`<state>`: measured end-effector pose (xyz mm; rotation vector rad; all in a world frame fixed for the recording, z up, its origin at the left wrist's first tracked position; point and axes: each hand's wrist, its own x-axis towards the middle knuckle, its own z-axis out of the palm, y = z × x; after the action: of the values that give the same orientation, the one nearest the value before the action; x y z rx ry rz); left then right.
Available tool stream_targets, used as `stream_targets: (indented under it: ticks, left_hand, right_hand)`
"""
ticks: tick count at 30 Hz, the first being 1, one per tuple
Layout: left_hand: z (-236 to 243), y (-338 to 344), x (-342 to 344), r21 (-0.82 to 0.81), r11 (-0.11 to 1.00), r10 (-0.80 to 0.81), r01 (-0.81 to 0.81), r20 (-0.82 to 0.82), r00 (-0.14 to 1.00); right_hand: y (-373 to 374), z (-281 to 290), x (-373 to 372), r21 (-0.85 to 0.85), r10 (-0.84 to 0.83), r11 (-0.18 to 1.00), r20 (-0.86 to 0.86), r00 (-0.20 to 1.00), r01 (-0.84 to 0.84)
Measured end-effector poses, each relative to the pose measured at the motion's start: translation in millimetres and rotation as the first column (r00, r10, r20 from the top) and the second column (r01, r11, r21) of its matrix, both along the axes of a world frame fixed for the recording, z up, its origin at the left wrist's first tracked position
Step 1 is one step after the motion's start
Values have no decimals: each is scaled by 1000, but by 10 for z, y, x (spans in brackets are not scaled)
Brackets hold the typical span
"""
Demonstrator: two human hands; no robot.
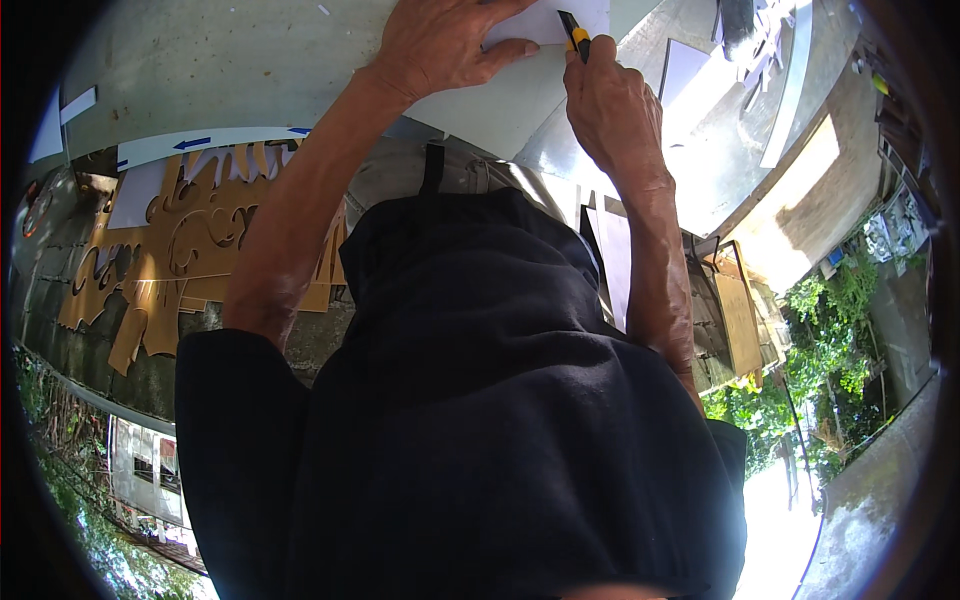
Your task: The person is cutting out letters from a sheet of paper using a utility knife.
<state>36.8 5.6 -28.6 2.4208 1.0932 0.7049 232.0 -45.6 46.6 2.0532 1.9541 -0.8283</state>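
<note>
Pinching right hand [618, 105]: grip closed round slim yellow-black cutter [580, 40]
Left hand [440, 45]: thumb and forefinger spread
Sheet [543, 26]: white, thin, flat beneath cutter, on smooth, spotted table [230, 70]

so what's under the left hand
Beside the left hand, part of a white sheet shows at the thumb, and the pale tabletop around it. Whatever lies directly beneath the palm is covered, and the picture's top edge crops the sheet.

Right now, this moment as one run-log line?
left hand: open, at white sheet | right hand: gripping yellow-and-black utility knife, blade over sheet | nearby: long white strip, right side of worktable
</note>
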Motion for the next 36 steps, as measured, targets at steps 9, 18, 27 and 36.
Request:
stream_targets:
  ticks: [9, 18, 27, 36]
  left_hand:
    - [-1, -14, 3, 10, 1000, 10, -11, 11, 1000]
    - [59, -17, -6, -26, 1000, 7, -7, 2, 1000]
    - [36, -28, -15, -57, 998, 15, -13, 33, 999]
    - [40, -54, -5, -88, 996, 17, -20, -31, 999]
  right_hand:
    - [3, 36, -79, -27, 10, 1000, 22, 1000, -9]
    - [-7, 30, -103, -56, -21, 998, 21, 1000, 22]
    - [40, 55, -66, -100, -19, 995, 25, 1000, 21]
    - [49, 86, -67, -99, -3, 995, 20, 1000, 5]
